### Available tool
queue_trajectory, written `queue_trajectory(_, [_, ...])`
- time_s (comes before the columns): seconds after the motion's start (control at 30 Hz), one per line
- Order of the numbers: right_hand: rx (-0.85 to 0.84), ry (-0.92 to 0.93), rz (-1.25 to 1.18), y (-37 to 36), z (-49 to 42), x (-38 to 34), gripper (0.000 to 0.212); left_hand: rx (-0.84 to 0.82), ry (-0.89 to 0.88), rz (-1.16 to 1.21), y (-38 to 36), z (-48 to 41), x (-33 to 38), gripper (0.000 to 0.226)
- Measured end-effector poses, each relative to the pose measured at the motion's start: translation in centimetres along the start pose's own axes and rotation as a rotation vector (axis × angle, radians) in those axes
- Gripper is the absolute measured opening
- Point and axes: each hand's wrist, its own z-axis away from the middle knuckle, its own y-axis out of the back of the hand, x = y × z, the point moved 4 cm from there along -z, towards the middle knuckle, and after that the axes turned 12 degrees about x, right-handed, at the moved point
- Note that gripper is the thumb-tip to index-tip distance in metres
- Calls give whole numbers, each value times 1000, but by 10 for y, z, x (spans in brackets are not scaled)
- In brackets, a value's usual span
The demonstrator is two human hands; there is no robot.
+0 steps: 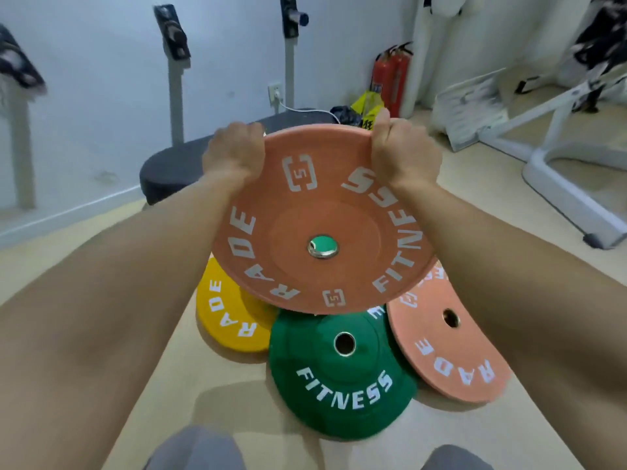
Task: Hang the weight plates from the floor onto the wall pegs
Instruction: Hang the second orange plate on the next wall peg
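An orange weight plate [305, 212] with white lettering is lifted off the floor and tilted toward me. My left hand [234, 152] grips its upper left rim. My right hand [402, 149] grips its upper right rim, fingers curled over the edge. Beneath it on the floor lie a green plate [342, 378], a yellow plate [227, 313] and a second orange plate [451, 347], partly overlapping. Two wall pegs on black brackets are visible: one [173, 33] at upper left, another [298, 16] at top centre.
A dark round plate [176, 167] lies on the floor by the wall behind the lifted plate. Red fire extinguishers [390, 79] stand in the corner. A white machine frame [559, 164] occupies the right. A cable runs from a wall socket [274, 93].
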Motion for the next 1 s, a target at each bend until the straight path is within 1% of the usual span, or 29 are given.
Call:
queue_trajectory(0.07, [53, 28, -20, 5, -12, -14, 61, 79, 12, 23, 23, -13, 5, 37])
queue_trajectory(0.13, [79, 36, -43, 0, -14, -19, 58, 142, 20, 75, 32, -15, 5, 38])
queue_trajectory(0.23, [64, -3, -91, -23, -4, -11, 40, 222, 13, 143, 24, -9, -4, 42])
queue_trajectory(0.3, [43, -47, -101, -41, 11, 3, 33, 213, -10, 132, 5, 2, -10, 40])
queue_trajectory(0.37, [37, -108, -96, -62, 34, 21, 34, 182, -15, 113, -21, 16, -19, 38])
queue_trajectory(0.43, [23, -151, -110, -79, 51, 32, 38, 173, -23, 124, -40, 27, -27, 41])
queue_trajectory(0.5, [34, -166, -121, -89, 52, 35, 38, 173, -15, 147, -52, 23, -34, 42])
queue_trajectory(0.63, [27, -171, -101, -99, 38, 26, 33, 166, 1, 194, -61, 3, -41, 45])
queue_trajectory(0.73, [19, -144, -70, -105, 38, 24, 35, 112, 49, 231, -74, -1, -62, 45])
queue_trajectory(0.8, [31, -162, -58, -105, 39, 30, 35, 52, 59, 209, -87, 0, -79, 42])
queue_trajectory(0.87, [34, -204, -43, -105, 42, 37, 36, 25, 146, 261, -96, 1, -93, 42])
queue_trajectory(0.97, [44, -241, -44, -108, 45, 47, 39, 55, 404, 477, -109, 7, -108, 55])
queue_trajectory(1.0, [54, -258, -49, -111, 45, 49, 41, 66, 491, 533, -113, 11, -112, 55])
